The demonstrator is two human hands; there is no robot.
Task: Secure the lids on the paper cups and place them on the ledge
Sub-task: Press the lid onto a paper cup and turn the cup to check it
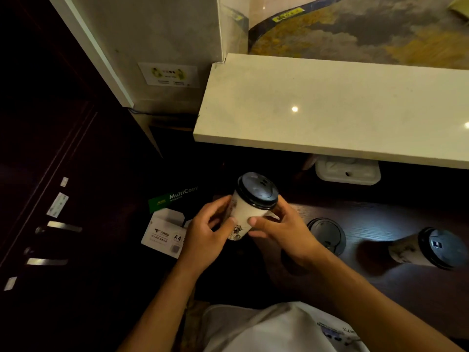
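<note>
Head view: you look down at your own two hands below a pale stone ledge.
Left fingers: your left hand (206, 233) curls round the left side of the paper cup (245, 217), thumb on the near wall, fingertips wrapped behind it.
Right fingers: your right hand (280, 232) grips the cup's right side, thumb tip pressed on the white wall just under the lid's rim, the other fingers curved behind.
Held cup: white, with a dark printed drawing near its base; you hold it tilted, top leaning away from you, in the air above the dark counter (380, 288).
Its lid: a black lid (257, 190) sits on the cup's mouth, rim all round the top edge; whether it is fully snapped down cannot be told.
Loose lid: a second black lid (327, 233) lies flat on the counter, just right of your right hand.
Second cup: another lidded cup (426, 247) stands on the counter well to the right, blurred.
Ledge: the pale ledge (330, 105) runs above and beyond the held cup, with no cup on the part you can see.
Under the ledge: a white plastic container (347, 171) sits in the shadow.
Left side: a box of A4 paper (165, 232) and a green MultiCopy pack (172, 198) lie lower down, left of your left hand.
</note>
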